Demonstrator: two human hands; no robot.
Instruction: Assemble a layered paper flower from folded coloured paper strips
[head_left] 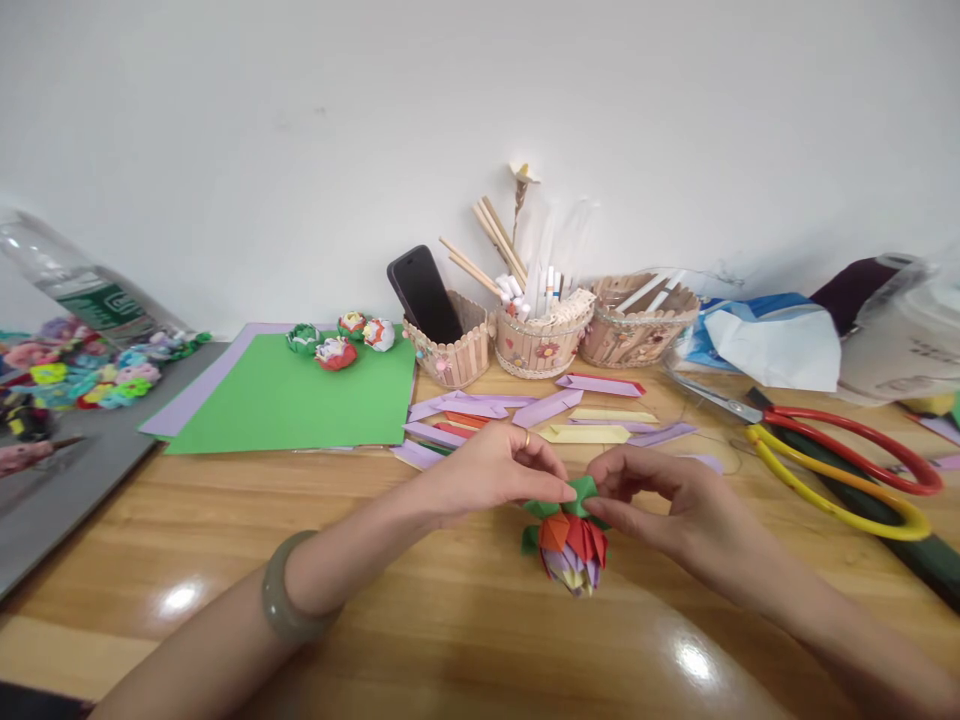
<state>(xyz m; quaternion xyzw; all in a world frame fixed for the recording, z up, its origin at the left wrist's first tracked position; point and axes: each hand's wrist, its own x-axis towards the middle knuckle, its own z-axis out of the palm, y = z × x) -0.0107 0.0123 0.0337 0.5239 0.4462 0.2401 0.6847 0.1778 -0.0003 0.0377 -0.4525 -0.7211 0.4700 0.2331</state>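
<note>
Between my two hands, just over the wooden table, is a folded paper flower [574, 545] with green outer petals, then orange and red, and purple and pale yellow at its tip. It tilts with the tip toward me. My left hand [517, 470] pinches a green petal at the upper left, thumb against it. My right hand [652, 495] pinches the green paper from the other side with thumb and fingers; its fingertips are partly hidden behind the flower. Just beyond my hands lie several folded paper strips [585, 433] in purple, yellow, red and green.
Green paper sheets [300, 400] at left carry several small paper flowers [335, 353]. Decorated baskets [544, 340] along the wall hold a phone [425, 295], sticks and pens. Large scissors [840, 450] lie at right near a tissue pack [772, 340]. A plastic bottle [97, 290] stands far left.
</note>
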